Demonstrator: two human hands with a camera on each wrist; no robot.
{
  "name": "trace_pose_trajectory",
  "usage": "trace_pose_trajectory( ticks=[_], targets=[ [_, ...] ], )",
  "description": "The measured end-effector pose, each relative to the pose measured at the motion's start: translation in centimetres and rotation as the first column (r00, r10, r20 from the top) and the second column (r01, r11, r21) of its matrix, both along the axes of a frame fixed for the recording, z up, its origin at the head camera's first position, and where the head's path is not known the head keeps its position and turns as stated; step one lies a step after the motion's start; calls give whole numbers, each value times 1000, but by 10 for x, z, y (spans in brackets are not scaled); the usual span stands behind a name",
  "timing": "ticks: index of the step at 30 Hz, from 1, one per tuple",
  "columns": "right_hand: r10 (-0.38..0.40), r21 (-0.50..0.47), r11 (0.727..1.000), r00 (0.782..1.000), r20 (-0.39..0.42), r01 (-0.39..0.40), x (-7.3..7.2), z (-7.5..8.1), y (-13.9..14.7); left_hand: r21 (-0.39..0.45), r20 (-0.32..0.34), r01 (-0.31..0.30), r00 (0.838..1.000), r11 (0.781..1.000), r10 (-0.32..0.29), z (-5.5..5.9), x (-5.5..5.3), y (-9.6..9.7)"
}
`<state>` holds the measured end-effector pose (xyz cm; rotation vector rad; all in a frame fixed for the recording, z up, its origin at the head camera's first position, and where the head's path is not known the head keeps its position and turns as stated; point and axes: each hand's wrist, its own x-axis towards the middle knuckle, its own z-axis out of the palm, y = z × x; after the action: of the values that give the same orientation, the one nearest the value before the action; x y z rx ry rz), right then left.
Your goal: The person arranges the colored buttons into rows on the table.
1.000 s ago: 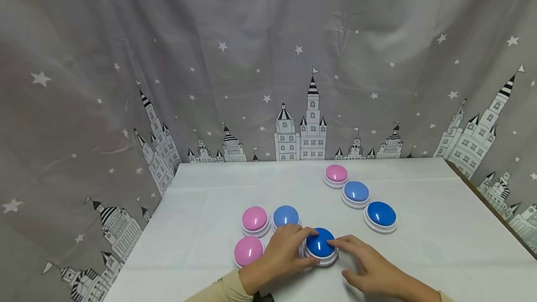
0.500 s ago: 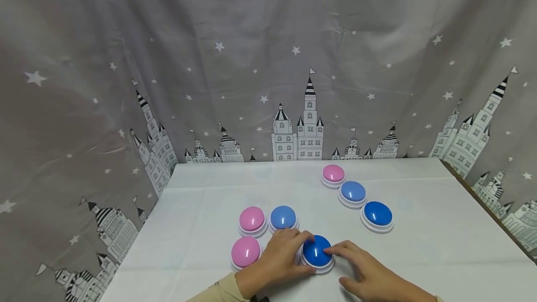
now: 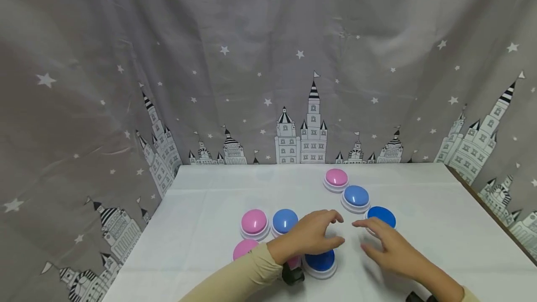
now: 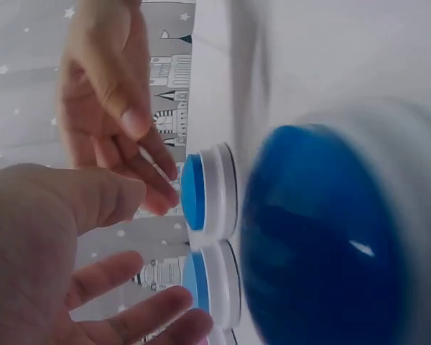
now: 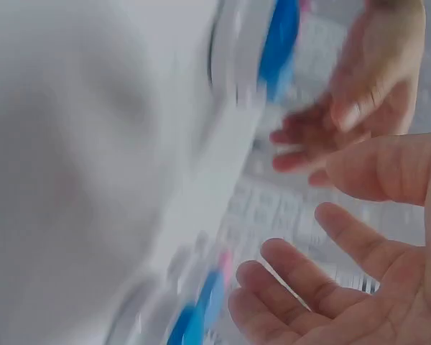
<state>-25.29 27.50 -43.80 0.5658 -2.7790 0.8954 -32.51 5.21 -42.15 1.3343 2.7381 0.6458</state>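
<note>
My left hand (image 3: 312, 233) is raised over the table, holding nothing, its fingers loosely bent. Below its wrist sits a dark-blue push button (image 3: 320, 264) with a white base, partly covered by the forearm and large in the left wrist view (image 4: 323, 244). My right hand (image 3: 392, 250) hovers to the right, fingers spread and holding nothing. In the head view it overlaps a second dark-blue button (image 3: 382, 216). That one ends a diagonal row with a light-blue button (image 3: 356, 195) and a pink button (image 3: 336, 177).
Left of the hands stand a pink button (image 3: 254, 221) and a light-blue button (image 3: 285, 220). Nearer me another pink button (image 3: 244, 248) is partly behind the sleeve (image 3: 251, 269), and pink shows beside the left wrist. A grey castle-print curtain (image 3: 235, 78) backs the white table (image 3: 209, 227).
The front dark-blue button slid slightly toward me, then both hands came off it. The left hand moved forward and right over it; the right hand moved away to the right.
</note>
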Motion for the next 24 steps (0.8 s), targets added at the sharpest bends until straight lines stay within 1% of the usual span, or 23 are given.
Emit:
trace_pose_trajectory(
  ticks=[2,4,5,6,8,9,12,15,17,20,24],
  targets=[
    [-42,15,999,995,-89,44,-5,1,15,-30,-31,18,999,999,-18,1,-5,16],
    [-63,14,998,985,-160,66,-10,1,30,-73,-39,28,999,997,-31,1,-10,31],
    [-79,19,996,982,-173,84,-12,0,37,-94,-35,28,999,995,-31,1,-13,38],
    [-95,22,995,981,-168,100,-14,0,43,-112,-23,26,999,993,-28,0,-16,45],
    [-120,-1,993,986,-115,120,-18,-2,55,-135,-1,22,1000,991,-22,-2,-22,57],
    [-128,-15,992,989,-75,128,-19,-4,60,-137,13,12,1000,991,-11,-4,-24,63],
    [-138,-51,989,990,40,140,-24,-10,70,-122,29,-9,999,993,13,-9,-29,78],
    [-130,-78,987,986,105,139,-26,-17,75,-100,39,-19,999,995,23,-15,-31,91],
    [-130,-91,986,983,126,142,-26,-21,77,-89,42,-17,999,996,21,-20,-32,97],
    [-137,-102,983,982,127,150,-25,-25,78,-60,53,-18,998,998,21,-27,-33,104],
    [-134,-127,981,983,122,149,-22,-26,80,-16,55,-29,998,999,29,-32,-35,108]
  ],
)
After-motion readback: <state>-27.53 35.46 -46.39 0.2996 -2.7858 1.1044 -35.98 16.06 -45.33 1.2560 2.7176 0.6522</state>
